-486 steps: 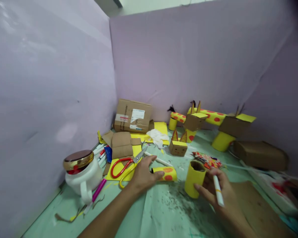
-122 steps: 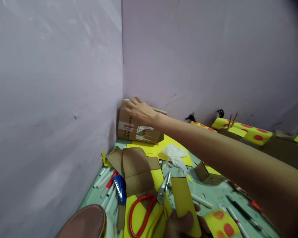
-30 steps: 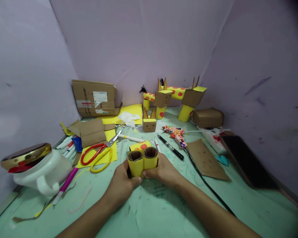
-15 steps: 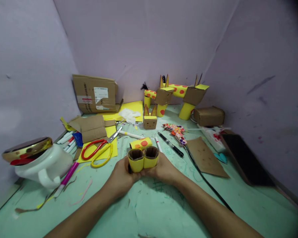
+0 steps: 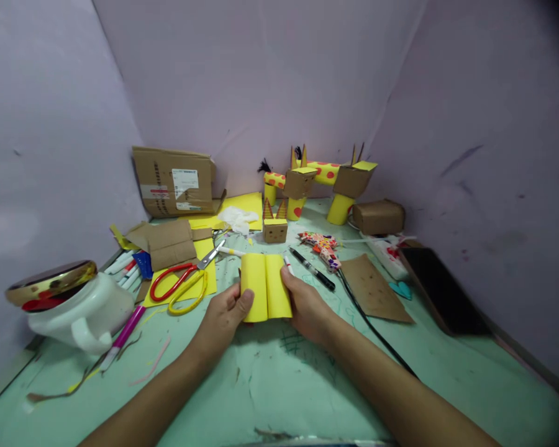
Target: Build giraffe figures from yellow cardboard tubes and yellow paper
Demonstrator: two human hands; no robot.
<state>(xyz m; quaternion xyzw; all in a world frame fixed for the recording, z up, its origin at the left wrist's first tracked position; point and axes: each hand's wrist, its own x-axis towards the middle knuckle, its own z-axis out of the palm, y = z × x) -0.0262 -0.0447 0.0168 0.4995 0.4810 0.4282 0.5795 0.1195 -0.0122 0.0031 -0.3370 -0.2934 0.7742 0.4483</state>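
Between my two hands is a pair of yellow paper-covered cardboard tubes [image 5: 266,288], side by side, their long sides toward me. My left hand [image 5: 226,310] grips the left tube, its thumb lying on the yellow paper. On the other side my right hand [image 5: 307,304] is closed around the right tube's edge. The spotted tube joined to them is hidden behind now. Just beyond stands a small cardboard head [image 5: 275,231] with striped pointed ears. A black pen [image 5: 313,269] lies right of the tubes, and scissors [image 5: 184,279] with red and yellow handles lie to the left.
Two spotted giraffe-like figures [image 5: 300,184] [image 5: 349,183] stand at the back. A flower-patterned glue gun [image 5: 323,248] trails its cord at the right, near a brown cardboard piece [image 5: 375,288] and a phone [image 5: 442,298]. A white teapot-like pot [image 5: 84,316] is at the left.
The tubes have been tipped so their long yellow sides face me instead of their open ends. My hands have shifted to their sides. The view has turned slightly right.
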